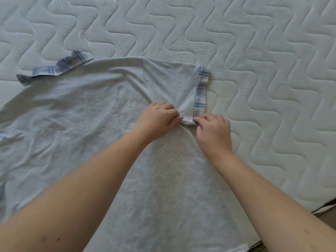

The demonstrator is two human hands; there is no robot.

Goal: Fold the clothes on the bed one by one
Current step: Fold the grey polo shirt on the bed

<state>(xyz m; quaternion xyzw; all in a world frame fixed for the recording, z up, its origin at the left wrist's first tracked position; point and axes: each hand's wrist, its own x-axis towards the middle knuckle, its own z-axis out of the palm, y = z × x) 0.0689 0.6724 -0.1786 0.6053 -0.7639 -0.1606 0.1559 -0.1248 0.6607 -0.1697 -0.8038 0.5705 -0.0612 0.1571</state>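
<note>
Two bare forearms are seen entering from the near edge, converging toward the middle. A pale grey-white shirt [91, 124] is spread flat on the quilted mattress [272, 51], back side up as far as can be told. Its long axis is run from the near edge, below the wrists, up and left toward the collar; the hem end is pointed at the viewer and cut off by the frame, the collar end pointed away and to the left.

The left hand [156, 120] is laid knuckles-up on the cloth, fingers curled together, with fingertips pinched on the lower corner of the short sleeve [172, 84]. The right hand [213, 132] is set just right of it, fingers also curled, thumb and forefinger clamped on the same small folded bit of sleeve edge. That white fold is held between the two sets of fingertips, which are close but not touching.

Beyond the fingertips, the sleeve is stretched away from the viewer, roughly square and smooth. A blue plaid cuff [201, 90] is run along the sleeve's right edge, just beyond the right fingers, and pointed to the right.

Far left of the fingers, the blue plaid collar [54, 68] is seen rumpled at the shirt's far edge. Wrinkles are spread over the cloth left of the left hand.
</note>
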